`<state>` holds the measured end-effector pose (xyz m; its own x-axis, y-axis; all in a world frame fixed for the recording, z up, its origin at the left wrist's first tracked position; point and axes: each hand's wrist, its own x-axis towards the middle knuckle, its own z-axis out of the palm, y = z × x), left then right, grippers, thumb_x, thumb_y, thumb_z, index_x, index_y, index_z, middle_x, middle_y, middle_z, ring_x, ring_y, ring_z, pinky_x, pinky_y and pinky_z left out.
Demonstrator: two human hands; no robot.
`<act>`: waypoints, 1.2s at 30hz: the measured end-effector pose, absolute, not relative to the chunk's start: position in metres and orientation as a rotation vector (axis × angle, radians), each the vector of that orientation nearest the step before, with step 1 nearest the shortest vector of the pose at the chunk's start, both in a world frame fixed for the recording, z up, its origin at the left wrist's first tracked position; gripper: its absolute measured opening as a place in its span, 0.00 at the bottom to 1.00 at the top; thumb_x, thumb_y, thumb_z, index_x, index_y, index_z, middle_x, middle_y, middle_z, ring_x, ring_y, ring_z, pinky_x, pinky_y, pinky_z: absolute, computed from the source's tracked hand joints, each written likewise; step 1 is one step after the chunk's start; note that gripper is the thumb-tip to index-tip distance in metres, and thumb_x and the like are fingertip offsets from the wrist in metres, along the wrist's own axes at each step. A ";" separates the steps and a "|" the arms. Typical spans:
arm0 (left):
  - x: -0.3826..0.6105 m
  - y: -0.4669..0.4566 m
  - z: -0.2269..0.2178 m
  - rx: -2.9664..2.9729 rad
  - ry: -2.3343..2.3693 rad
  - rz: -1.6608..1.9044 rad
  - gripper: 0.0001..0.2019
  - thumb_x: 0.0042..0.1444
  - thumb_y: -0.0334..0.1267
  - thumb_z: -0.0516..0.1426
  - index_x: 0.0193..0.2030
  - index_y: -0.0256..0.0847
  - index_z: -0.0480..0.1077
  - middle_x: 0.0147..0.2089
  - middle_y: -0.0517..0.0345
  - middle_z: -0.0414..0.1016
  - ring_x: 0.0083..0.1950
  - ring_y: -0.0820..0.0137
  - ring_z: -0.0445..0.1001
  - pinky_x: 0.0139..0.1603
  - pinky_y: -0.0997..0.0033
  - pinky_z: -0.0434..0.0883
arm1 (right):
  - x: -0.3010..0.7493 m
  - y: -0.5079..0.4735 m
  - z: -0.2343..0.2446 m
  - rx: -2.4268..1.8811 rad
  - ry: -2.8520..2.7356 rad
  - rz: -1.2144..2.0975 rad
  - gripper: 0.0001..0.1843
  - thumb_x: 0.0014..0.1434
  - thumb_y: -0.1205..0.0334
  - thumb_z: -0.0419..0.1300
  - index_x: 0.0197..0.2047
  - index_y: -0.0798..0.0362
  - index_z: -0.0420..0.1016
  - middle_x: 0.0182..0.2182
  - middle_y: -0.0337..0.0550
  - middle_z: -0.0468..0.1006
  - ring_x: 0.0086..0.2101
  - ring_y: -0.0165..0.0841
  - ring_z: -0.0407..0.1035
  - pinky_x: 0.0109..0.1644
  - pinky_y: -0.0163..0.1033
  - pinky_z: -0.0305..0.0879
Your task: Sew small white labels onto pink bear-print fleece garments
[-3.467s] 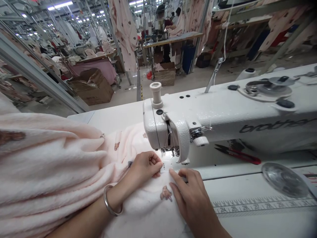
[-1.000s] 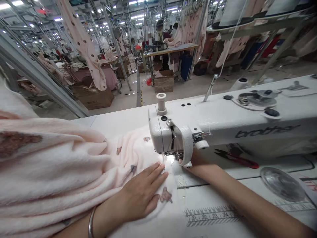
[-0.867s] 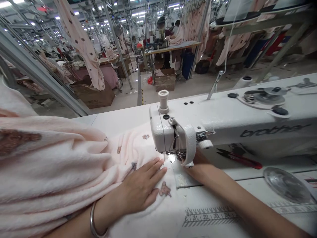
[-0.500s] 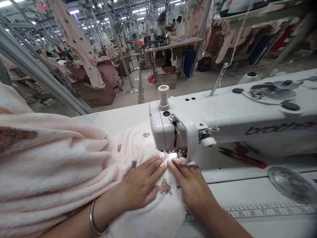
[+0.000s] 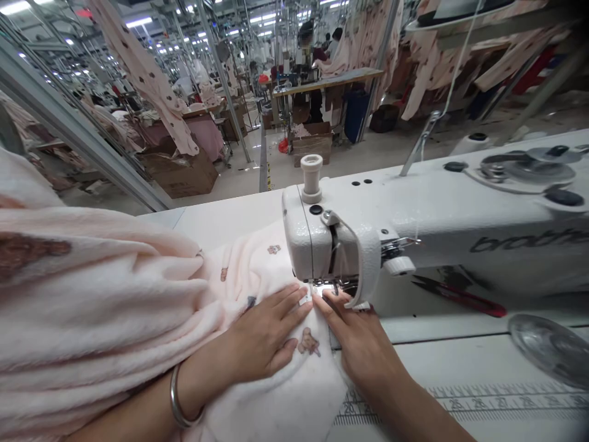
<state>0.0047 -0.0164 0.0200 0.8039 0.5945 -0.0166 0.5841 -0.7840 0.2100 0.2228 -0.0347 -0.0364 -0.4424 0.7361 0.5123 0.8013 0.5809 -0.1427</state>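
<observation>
Pale pink fleece fabric (image 5: 271, 270) with small bear prints lies under the head of a white sewing machine (image 5: 308, 239). My left hand (image 5: 262, 334) rests flat on the fabric, fingers stretched toward the lit needle area and thumb apart. A small white piece, perhaps a label (image 5: 304, 297), shows beside its fingertips. My right hand (image 5: 359, 337) lies at the fabric's right edge, its index finger extended close to the left fingertips. The machine's guard partly covers its other fingers. What sits directly under the presser foot is hard to make out.
Red-handled thread snips (image 5: 464, 294) lie under the machine arm. A clear round plastic piece (image 5: 547, 350) and a printed ruler strip (image 5: 478, 402) are at the right. Bunched fabric (image 5: 92, 307) fills the left. Beyond stand a cardboard box (image 5: 184, 169) and another worktable (image 5: 331, 81).
The view has shifted slightly, so the machine appears farther right. Both hands keep nearly the same pose on the fabric near the needle.
</observation>
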 end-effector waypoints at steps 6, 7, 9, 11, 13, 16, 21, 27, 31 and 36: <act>0.005 -0.015 0.020 2.742 0.949 0.061 0.26 0.61 0.36 0.50 0.66 0.35 0.53 0.68 0.41 0.53 0.69 0.55 0.51 0.66 0.51 0.61 | 0.223 -0.038 -0.031 -1.226 -2.261 -0.098 0.32 0.53 0.83 0.43 0.58 0.59 0.68 0.44 0.46 0.76 0.51 0.41 0.61 0.53 0.44 0.56; 0.005 -0.015 0.020 2.741 0.945 0.060 0.27 0.61 0.36 0.50 0.66 0.35 0.52 0.68 0.41 0.52 0.69 0.55 0.51 0.66 0.51 0.61 | 0.223 -0.039 -0.032 -1.222 -2.260 -0.078 0.32 0.53 0.83 0.43 0.58 0.59 0.68 0.46 0.47 0.75 0.51 0.40 0.61 0.53 0.44 0.57; 0.005 -0.014 0.021 2.742 0.936 0.060 0.27 0.61 0.37 0.50 0.67 0.36 0.52 0.69 0.42 0.51 0.69 0.55 0.50 0.66 0.52 0.60 | 0.224 -0.041 -0.033 -1.229 -2.259 -0.049 0.32 0.55 0.83 0.42 0.59 0.58 0.67 0.52 0.48 0.71 0.52 0.40 0.61 0.52 0.44 0.59; 0.006 -0.014 0.022 2.741 0.930 0.065 0.27 0.61 0.36 0.50 0.67 0.36 0.51 0.69 0.42 0.51 0.69 0.55 0.51 0.66 0.51 0.60 | 0.224 -0.043 -0.035 -1.246 -2.254 -0.047 0.32 0.56 0.83 0.41 0.59 0.57 0.66 0.54 0.48 0.69 0.52 0.40 0.61 0.51 0.44 0.60; 0.006 -0.014 0.022 2.739 0.932 0.079 0.28 0.61 0.37 0.50 0.67 0.35 0.51 0.68 0.41 0.52 0.69 0.54 0.52 0.65 0.51 0.61 | 0.223 -0.043 -0.036 -1.257 -2.256 -0.066 0.31 0.56 0.83 0.42 0.60 0.57 0.66 0.54 0.48 0.69 0.52 0.40 0.61 0.50 0.44 0.62; 0.006 -0.014 0.023 2.734 0.942 0.111 0.26 0.61 0.36 0.51 0.66 0.36 0.53 0.66 0.41 0.55 0.68 0.54 0.54 0.64 0.50 0.63 | 0.223 -0.041 -0.036 -1.265 -2.265 -0.107 0.31 0.56 0.83 0.42 0.59 0.57 0.67 0.52 0.49 0.71 0.52 0.41 0.61 0.50 0.45 0.63; 0.005 -0.009 0.023 2.731 0.934 0.166 0.24 0.61 0.37 0.51 0.64 0.37 0.55 0.64 0.42 0.57 0.66 0.54 0.56 0.64 0.50 0.62 | 0.224 -0.036 -0.036 -1.248 -2.287 -0.162 0.34 0.50 0.85 0.43 0.57 0.58 0.69 0.49 0.49 0.73 0.52 0.44 0.61 0.52 0.47 0.65; 0.005 0.001 0.023 2.710 0.998 0.106 0.21 0.63 0.38 0.49 0.62 0.38 0.57 0.63 0.44 0.59 0.65 0.55 0.57 0.63 0.53 0.63 | 0.224 -0.037 -0.038 -1.275 -2.286 -0.156 0.35 0.49 0.85 0.43 0.57 0.58 0.68 0.50 0.50 0.71 0.52 0.45 0.61 0.49 0.48 0.69; 0.005 0.003 0.020 2.701 1.003 0.151 0.20 0.63 0.39 0.49 0.60 0.39 0.58 0.60 0.45 0.62 0.62 0.57 0.60 0.61 0.53 0.64 | 0.224 -0.042 -0.038 -1.308 -2.254 -0.124 0.35 0.50 0.86 0.42 0.58 0.56 0.66 0.52 0.50 0.69 0.53 0.43 0.60 0.47 0.46 0.71; 0.004 0.001 0.019 2.716 0.992 0.225 0.19 0.64 0.40 0.48 0.60 0.39 0.58 0.57 0.46 0.63 0.60 0.58 0.63 0.60 0.53 0.65 | 0.223 -0.047 -0.034 -1.305 -2.231 -0.099 0.34 0.51 0.86 0.41 0.58 0.56 0.66 0.55 0.50 0.66 0.54 0.42 0.59 0.52 0.48 0.69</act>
